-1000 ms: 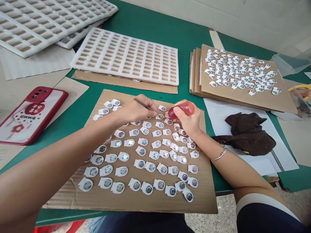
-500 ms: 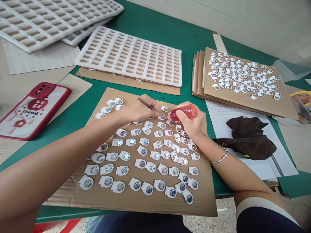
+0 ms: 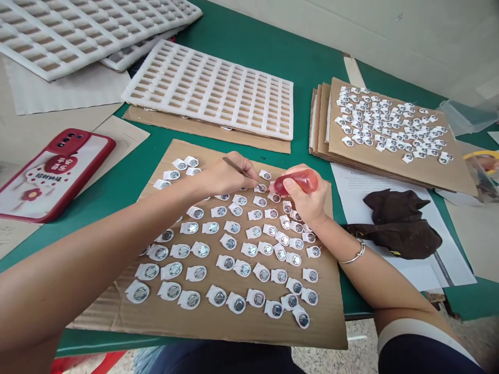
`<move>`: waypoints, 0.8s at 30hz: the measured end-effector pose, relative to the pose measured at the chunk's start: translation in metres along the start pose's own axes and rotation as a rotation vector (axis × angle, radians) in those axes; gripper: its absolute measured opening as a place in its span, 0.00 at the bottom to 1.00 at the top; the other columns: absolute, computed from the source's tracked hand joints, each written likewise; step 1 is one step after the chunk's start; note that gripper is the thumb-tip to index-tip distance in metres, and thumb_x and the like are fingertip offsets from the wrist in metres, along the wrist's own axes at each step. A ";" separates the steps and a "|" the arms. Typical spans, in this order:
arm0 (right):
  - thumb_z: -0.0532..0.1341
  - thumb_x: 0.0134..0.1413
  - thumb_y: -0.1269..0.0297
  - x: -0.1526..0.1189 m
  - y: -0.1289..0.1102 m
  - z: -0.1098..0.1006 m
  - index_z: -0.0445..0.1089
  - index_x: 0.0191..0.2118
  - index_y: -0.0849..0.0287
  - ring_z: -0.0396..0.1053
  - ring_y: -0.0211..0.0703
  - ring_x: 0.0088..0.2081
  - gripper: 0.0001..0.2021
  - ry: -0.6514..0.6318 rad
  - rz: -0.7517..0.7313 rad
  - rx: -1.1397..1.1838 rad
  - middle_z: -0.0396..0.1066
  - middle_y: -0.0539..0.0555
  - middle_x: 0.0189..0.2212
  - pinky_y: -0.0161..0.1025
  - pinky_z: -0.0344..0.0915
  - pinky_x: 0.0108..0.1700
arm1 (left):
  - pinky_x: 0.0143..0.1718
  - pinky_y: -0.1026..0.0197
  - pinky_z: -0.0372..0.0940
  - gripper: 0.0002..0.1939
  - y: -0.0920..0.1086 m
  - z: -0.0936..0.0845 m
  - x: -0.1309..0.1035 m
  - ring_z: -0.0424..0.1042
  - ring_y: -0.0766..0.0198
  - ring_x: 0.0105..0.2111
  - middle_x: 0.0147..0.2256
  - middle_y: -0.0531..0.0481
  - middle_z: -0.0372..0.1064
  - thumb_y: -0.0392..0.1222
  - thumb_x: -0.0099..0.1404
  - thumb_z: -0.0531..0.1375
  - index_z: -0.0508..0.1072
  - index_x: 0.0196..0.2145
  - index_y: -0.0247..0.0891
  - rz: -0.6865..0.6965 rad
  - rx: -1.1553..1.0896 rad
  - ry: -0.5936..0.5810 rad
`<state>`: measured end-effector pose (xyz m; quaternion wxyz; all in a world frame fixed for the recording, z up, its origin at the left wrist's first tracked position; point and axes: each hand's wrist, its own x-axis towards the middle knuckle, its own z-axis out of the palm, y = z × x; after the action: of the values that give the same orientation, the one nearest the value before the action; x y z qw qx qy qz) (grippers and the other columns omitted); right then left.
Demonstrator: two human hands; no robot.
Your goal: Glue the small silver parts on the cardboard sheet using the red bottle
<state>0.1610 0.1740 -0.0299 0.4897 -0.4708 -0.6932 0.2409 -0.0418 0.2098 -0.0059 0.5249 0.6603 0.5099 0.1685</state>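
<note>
My left hand (image 3: 230,175) is closed on metal tweezers (image 3: 237,168), whose tips reach a small round part on a white tab (image 3: 260,188) near the far edge of the cardboard sheet (image 3: 163,317). In my right hand (image 3: 307,200) is a soft red bottle (image 3: 298,181), tilted with its narrow end toward the same spot; its tip is hard to make out. Several more metal discs on white tabs lie in loose rows on the cardboard, below and around both hands.
A white grid tray (image 3: 218,88) lies behind the cardboard. At the left is a red-cased phone (image 3: 58,174). Stacked cardboard (image 3: 351,150) with many similar parts stands at the right, near a dark brown cloth (image 3: 405,223) on paper. More grid trays (image 3: 78,31) fill the far left.
The camera view has shifted very slightly. Both hands hold nearly the same pose, with the tweezers and the red bottle still in them.
</note>
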 end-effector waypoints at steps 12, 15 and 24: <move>0.62 0.47 0.62 -0.001 -0.002 0.001 0.68 0.32 0.55 0.68 0.38 0.33 0.06 0.008 -0.022 -0.018 0.69 0.49 0.30 0.40 0.67 0.38 | 0.17 0.65 0.53 0.05 0.004 -0.001 -0.002 0.64 0.67 0.21 0.26 0.47 0.70 0.40 0.48 0.62 0.74 0.25 0.37 -0.007 0.004 -0.018; 0.62 0.46 0.59 0.001 0.001 0.001 0.68 0.32 0.55 0.69 0.39 0.31 0.07 0.008 0.079 0.111 0.69 0.50 0.29 0.39 0.68 0.32 | 0.18 0.65 0.54 0.05 0.005 -0.001 -0.002 0.64 0.67 0.22 0.26 0.47 0.69 0.40 0.48 0.62 0.74 0.25 0.37 -0.024 0.009 -0.018; 0.52 0.50 0.45 0.029 0.013 -0.030 0.61 0.32 0.54 0.68 0.35 0.23 0.17 0.203 0.394 0.673 0.63 0.47 0.22 0.32 0.56 0.16 | 0.17 0.65 0.55 0.08 0.017 0.001 -0.011 0.65 0.67 0.20 0.23 0.48 0.70 0.43 0.47 0.63 0.75 0.26 0.38 -0.003 0.091 0.059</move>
<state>0.1911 0.2018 -0.0155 0.6268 -0.4295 -0.4202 0.4960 -0.0370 0.2008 0.0117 0.4794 0.6775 0.5333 0.1636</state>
